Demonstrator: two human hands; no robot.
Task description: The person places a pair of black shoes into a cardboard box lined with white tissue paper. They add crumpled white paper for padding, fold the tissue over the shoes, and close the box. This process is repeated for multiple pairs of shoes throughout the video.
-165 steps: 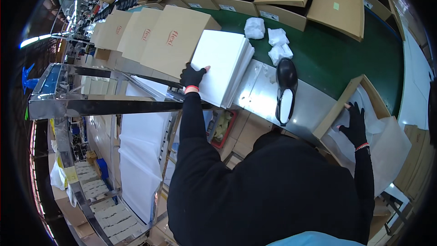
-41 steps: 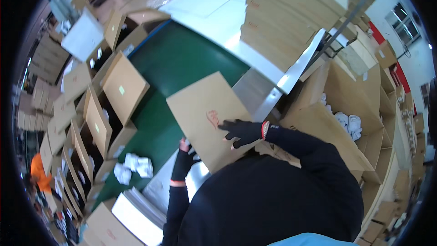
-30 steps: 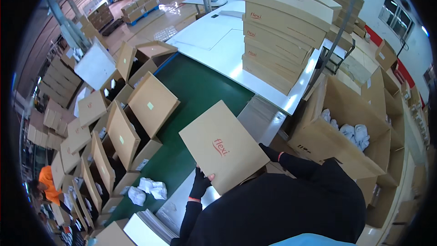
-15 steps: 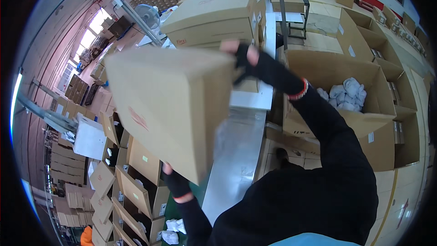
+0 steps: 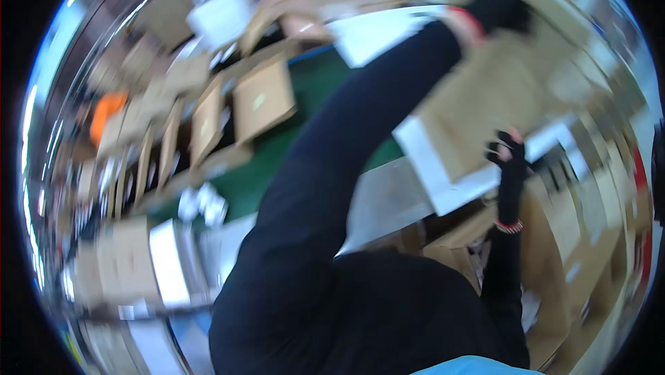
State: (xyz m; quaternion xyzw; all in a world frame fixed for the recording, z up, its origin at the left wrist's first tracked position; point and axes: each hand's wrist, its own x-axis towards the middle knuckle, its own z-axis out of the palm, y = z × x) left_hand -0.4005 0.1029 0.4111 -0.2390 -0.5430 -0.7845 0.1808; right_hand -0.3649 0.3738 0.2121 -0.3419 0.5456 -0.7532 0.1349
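A brown cardboard carton [image 5: 478, 111] sits on the white tabletop [image 5: 443, 184] at the right. My left arm stretches across to the far part of the cartons, where my black-gloved left hand [image 5: 500, 9] is at a lid edge; motion blur smears its fingers. Beside the carton's near side is my right hand [image 5: 509, 147], in a black fingerless glove. Its bent fingers are apart, with nothing visible in them. I cannot tell whether it touches the carton.
Open cardboard boxes [image 5: 263, 101] line a green surface [image 5: 315, 91] at the left, near white crumpled bundles [image 5: 203, 204]. A metal worktop [image 5: 388, 202] lies ahead of me. Large open cartons [image 5: 554, 257] stand at the right.
The view has swung round to the right and blurred. The carton that was raised between both hands no longer hangs in the air; both hands are now by cartons at the right.
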